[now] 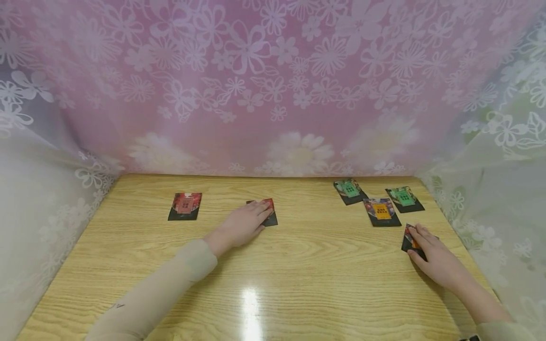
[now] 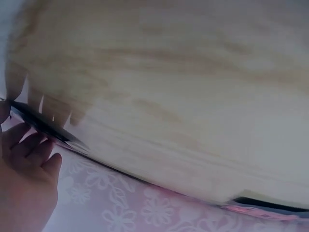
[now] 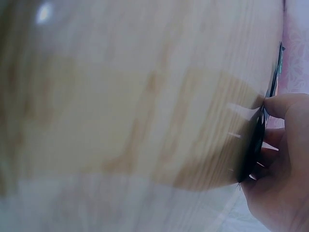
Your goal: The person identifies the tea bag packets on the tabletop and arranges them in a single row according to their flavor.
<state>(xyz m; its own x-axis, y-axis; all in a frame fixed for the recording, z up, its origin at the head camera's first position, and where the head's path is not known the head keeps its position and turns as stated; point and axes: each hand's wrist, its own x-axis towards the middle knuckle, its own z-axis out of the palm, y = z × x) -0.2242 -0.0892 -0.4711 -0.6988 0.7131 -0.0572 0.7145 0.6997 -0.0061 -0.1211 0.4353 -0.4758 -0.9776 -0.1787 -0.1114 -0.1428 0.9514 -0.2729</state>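
My left hand [image 1: 243, 222] lies over a small black packet with red printing [image 1: 271, 219] left of the table's middle. Its fingers stretch across the packet, and the thumb is at the near edge. In the left wrist view, the packet [image 2: 41, 123] shows as a thin dark strip along the thumb and fingertips. At the right, my right hand [image 1: 439, 260] grips another black packet with an orange label [image 1: 408, 240], thumb at the near edge and fingertips at the far side. The right wrist view shows this packet [image 3: 253, 150] edge-on between thumb and fingers. The hands partly hide both packets.
A red-labelled packet [image 1: 185, 206] lies at the left. Beyond my right hand are an orange-labelled packet [image 1: 381, 212] and two green-labelled packets, one farther back [image 1: 350, 190] and one to the right [image 1: 404, 199]. A flowered curtain [image 1: 273, 94] hangs behind the wooden table [image 1: 298, 284].
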